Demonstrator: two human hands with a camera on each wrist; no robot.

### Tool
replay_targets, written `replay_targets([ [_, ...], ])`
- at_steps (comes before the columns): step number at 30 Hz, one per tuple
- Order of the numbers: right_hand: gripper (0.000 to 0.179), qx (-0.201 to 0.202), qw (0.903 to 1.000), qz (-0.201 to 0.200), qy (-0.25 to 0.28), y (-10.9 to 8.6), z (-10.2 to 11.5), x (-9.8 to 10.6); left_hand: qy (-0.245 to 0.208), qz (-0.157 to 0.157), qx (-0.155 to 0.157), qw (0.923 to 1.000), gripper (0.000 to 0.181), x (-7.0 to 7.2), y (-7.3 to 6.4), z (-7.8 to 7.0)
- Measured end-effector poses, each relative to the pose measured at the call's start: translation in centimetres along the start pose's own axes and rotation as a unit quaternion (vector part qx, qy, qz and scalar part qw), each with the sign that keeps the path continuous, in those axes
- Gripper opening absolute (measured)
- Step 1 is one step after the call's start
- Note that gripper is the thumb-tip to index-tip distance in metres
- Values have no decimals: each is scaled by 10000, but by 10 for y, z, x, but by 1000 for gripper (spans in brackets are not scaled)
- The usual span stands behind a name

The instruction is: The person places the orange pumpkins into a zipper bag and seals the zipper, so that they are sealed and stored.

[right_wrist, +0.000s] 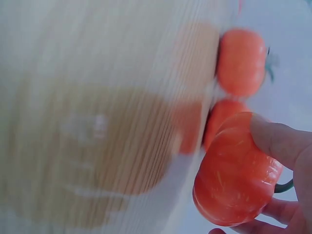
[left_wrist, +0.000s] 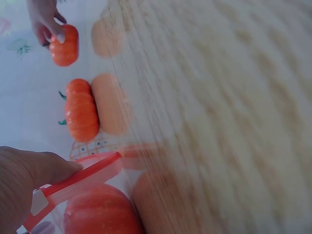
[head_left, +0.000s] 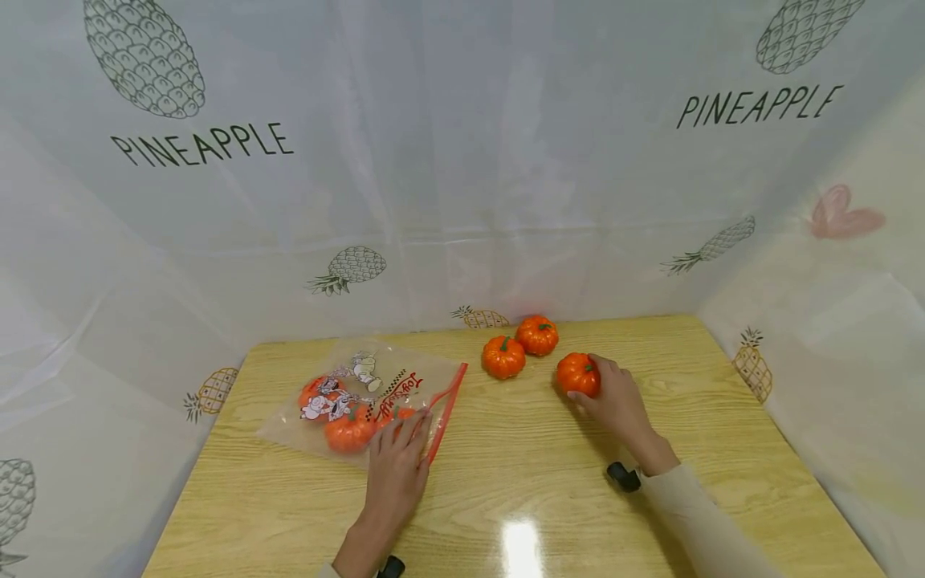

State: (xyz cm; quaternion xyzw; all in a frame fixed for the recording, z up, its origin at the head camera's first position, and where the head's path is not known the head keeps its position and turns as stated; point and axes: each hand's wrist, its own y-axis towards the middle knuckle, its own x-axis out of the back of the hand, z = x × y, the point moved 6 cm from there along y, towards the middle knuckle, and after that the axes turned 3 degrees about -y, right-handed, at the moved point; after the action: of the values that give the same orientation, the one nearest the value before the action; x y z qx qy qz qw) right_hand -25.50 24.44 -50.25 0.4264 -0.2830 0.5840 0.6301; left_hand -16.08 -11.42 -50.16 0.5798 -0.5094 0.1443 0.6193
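Observation:
My right hand [head_left: 620,405] grips a small orange toy pumpkin [head_left: 576,375] with a green stem, thumb on one side and fingers on the other. In the left wrist view that pumpkin [left_wrist: 64,46] hangs a little above the table. On the left lies a clear plastic zip bag [head_left: 426,384] with a red zip edge and cartoon print. Several pumpkins [head_left: 350,434] are inside it. My left hand [head_left: 393,474] pinches the bag at its red edge [left_wrist: 80,180], the thumb on the strip; the other fingers are hidden in the left wrist view.
Two more pumpkins, one [head_left: 503,357] in front and one [head_left: 538,335] behind, sit close together near the back edge of the wooden table [head_left: 520,449]. A white pineapple-print sheet [head_left: 448,160] rises behind and at both sides.

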Motion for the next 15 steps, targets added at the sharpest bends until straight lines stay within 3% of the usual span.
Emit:
replay_targets([
  [15,78,735,9971,85,182,-26,66,-24,-23,37,25,10000,72,-1,-1,1],
])
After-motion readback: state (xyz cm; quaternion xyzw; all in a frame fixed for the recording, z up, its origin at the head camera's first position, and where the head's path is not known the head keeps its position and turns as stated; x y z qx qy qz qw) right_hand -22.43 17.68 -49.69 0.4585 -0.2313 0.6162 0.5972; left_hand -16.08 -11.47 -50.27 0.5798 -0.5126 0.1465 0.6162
